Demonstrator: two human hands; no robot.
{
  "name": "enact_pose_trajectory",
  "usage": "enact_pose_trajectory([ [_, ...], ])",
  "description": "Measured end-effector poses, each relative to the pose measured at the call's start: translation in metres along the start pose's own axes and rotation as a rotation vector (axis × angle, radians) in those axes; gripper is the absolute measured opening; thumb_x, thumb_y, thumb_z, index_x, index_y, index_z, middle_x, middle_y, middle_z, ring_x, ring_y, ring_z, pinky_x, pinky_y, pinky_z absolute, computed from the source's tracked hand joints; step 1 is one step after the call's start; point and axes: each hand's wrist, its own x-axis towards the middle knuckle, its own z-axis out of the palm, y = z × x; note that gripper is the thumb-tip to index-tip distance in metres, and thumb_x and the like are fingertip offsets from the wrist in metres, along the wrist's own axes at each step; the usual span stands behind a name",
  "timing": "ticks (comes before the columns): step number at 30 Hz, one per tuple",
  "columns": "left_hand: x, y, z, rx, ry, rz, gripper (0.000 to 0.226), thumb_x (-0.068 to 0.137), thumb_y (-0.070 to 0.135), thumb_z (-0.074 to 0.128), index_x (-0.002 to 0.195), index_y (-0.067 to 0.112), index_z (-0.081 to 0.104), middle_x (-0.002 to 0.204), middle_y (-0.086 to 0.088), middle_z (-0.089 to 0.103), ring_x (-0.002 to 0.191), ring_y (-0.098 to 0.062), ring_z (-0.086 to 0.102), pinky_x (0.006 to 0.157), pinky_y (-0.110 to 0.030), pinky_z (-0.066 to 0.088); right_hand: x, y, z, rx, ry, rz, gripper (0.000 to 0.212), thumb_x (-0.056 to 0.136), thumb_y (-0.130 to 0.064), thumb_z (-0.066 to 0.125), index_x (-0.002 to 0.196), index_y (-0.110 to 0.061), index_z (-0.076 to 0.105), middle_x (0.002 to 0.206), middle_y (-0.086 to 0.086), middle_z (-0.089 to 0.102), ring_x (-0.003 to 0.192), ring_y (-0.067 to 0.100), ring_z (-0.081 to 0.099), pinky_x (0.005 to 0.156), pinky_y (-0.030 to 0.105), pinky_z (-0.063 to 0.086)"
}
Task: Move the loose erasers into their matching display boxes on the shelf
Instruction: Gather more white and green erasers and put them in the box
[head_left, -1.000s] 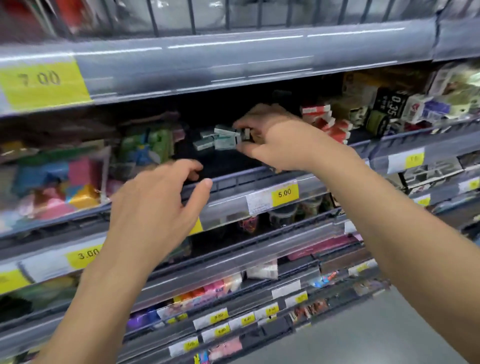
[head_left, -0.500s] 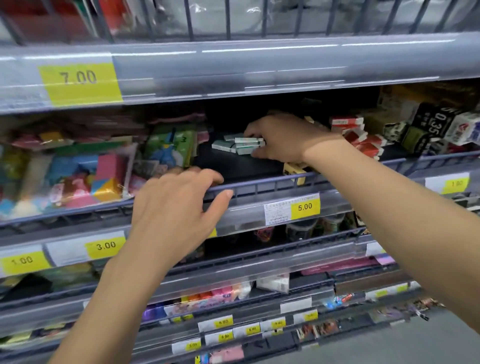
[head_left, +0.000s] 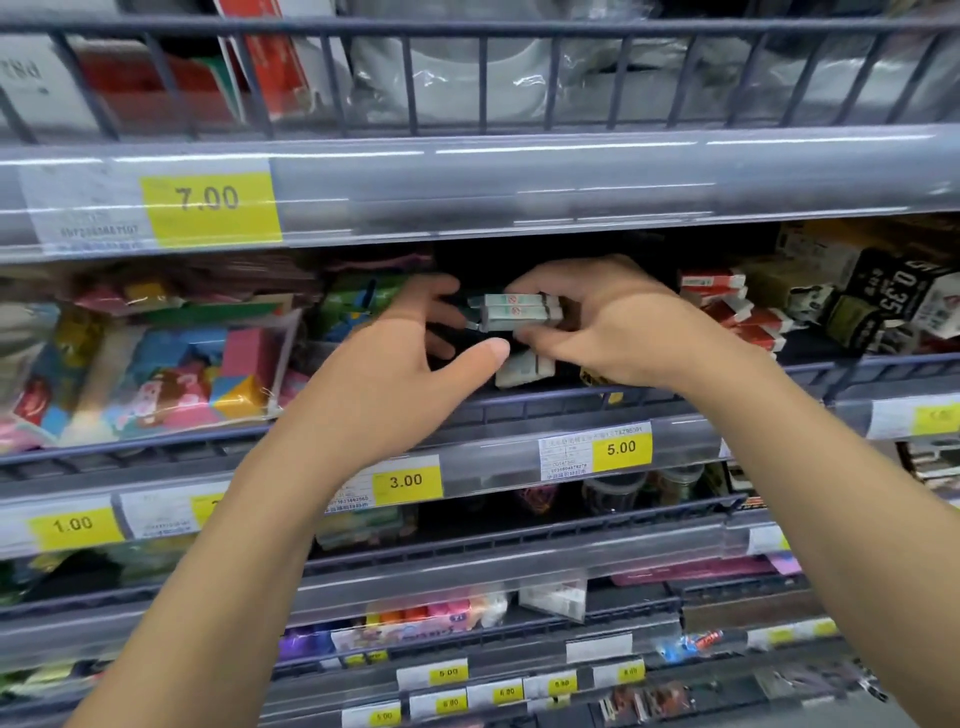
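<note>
At frame centre, the right hand (head_left: 613, 322) pinches a stack of green-sleeved erasers (head_left: 519, 310) above the shelf (head_left: 571, 402); the left hand (head_left: 405, 374) reaches in with relaxed, spread fingers, beside red-sleeved erasers (head_left: 727, 306).

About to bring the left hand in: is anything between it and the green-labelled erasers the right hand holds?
Nothing visible: the left hand is open just left of the stacked green-labelled erasers gripped by the right hand.

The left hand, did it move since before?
Yes. The left hand went up past the shelf rail, reaching the green erasers the right hand holds.
</note>
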Motion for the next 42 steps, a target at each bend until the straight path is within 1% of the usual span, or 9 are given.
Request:
enact_pose_trajectory([
  [2,0.009,0.005,0.004,0.111,-0.089,0.013,0.071,0.087,0.069,0.062,0.147,0.038,0.039,0.110,0.020,0.064,0.097,-0.002,0.063,0.082,-0.030,0.050,-0.004,-0.007,0.002,-0.008,-0.012,-0.072,0.028,0.090,-0.027,0.069,0.118,-0.028,0.070,0.102,-0.006,0.068,0.092,0.012,0.060,0.081,0.024,0.046],
  [5,0.019,0.009,0.011,0.261,-0.175,0.049,0.041,0.092,0.063,0.060,0.118,0.034,0.052,0.099,0.010,0.057,0.091,-0.015,0.054,0.073,-0.030,0.039,0.000,-0.012,0.006,-0.061,-0.162,-0.053,0.027,0.090,-0.027,0.068,0.116,-0.027,0.071,0.102,-0.005,0.066,0.095,0.019,0.061,0.082,0.033,0.050],
  [11,0.030,0.006,0.011,0.213,-0.152,0.085,0.024,0.100,0.042,0.062,0.116,0.025,0.068,0.079,0.014,0.059,0.068,0.000,0.052,0.056,-0.006,0.037,0.006,-0.005,0.006,0.056,-0.098,0.063,0.028,0.084,-0.035,0.076,0.107,-0.034,0.060,0.104,-0.008,0.069,0.092,0.013,0.064,0.083,0.032,0.053],
  [14,0.030,0.004,0.010,0.169,-0.138,0.074,0.020,0.101,0.041,0.061,0.117,0.031,0.065,0.080,0.012,0.069,0.067,0.002,0.059,0.052,-0.008,0.038,0.006,0.000,0.003,0.197,-0.074,0.091,0.025,0.080,-0.031,0.082,0.098,-0.032,0.064,0.088,-0.013,0.068,0.070,-0.005,0.057,0.067,0.015,0.047],
  [20,0.029,0.010,0.009,0.198,-0.180,0.046,0.057,0.091,0.047,0.073,0.135,0.023,0.046,0.109,0.003,0.062,0.096,-0.020,0.061,0.072,-0.030,0.042,0.009,-0.003,0.005,0.384,-0.104,0.029,0.026,0.077,-0.015,0.085,0.093,-0.030,0.072,0.087,-0.004,0.070,0.073,0.004,0.060,0.073,0.028,0.053],
  [25,0.029,0.008,0.007,0.187,-0.268,0.085,0.018,0.103,0.034,0.061,0.115,0.024,0.053,0.092,0.013,0.059,0.079,-0.003,0.053,0.063,-0.008,0.039,0.009,0.003,0.002,0.534,-0.129,0.073,0.034,0.078,-0.011,0.085,0.100,-0.022,0.062,0.097,0.002,0.071,0.077,0.009,0.061,0.075,0.031,0.054],
  [32,0.025,0.000,-0.001,0.099,-0.152,-0.002,0.024,0.103,0.038,0.057,0.126,0.032,0.056,0.104,0.013,0.057,0.085,0.002,0.052,0.063,0.002,0.034,0.012,0.007,-0.009,-0.051,-0.405,0.215,0.036,0.079,-0.063,0.071,0.105,-0.038,0.069,0.094,-0.022,0.067,0.081,-0.004,0.063,0.064,0.016,0.047],
  [36,0.021,-0.001,0.000,0.077,-0.148,-0.047,0.030,0.096,0.055,0.061,0.119,0.039,0.051,0.100,0.021,0.055,0.087,0.010,0.049,0.063,-0.008,0.034,0.020,-0.004,-0.004,-0.199,-0.533,0.200,0.047,0.082,-0.063,0.068,0.115,-0.030,0.069,0.100,-0.016,0.066,0.086,0.003,0.062,0.076,0.025,0.054],
  [42,0.017,-0.002,-0.002,0.006,-0.150,-0.101,0.049,0.085,0.064,0.068,0.123,0.041,0.046,0.099,0.016,0.060,0.090,0.000,0.060,0.067,-0.018,0.046,0.021,-0.006,0.000,-0.074,-0.454,0.209,0.024,0.078,-0.047,0.076,0.098,-0.038,0.065,0.091,-0.014,0.067,0.073,0.005,0.062,0.058,0.023,0.046],
])
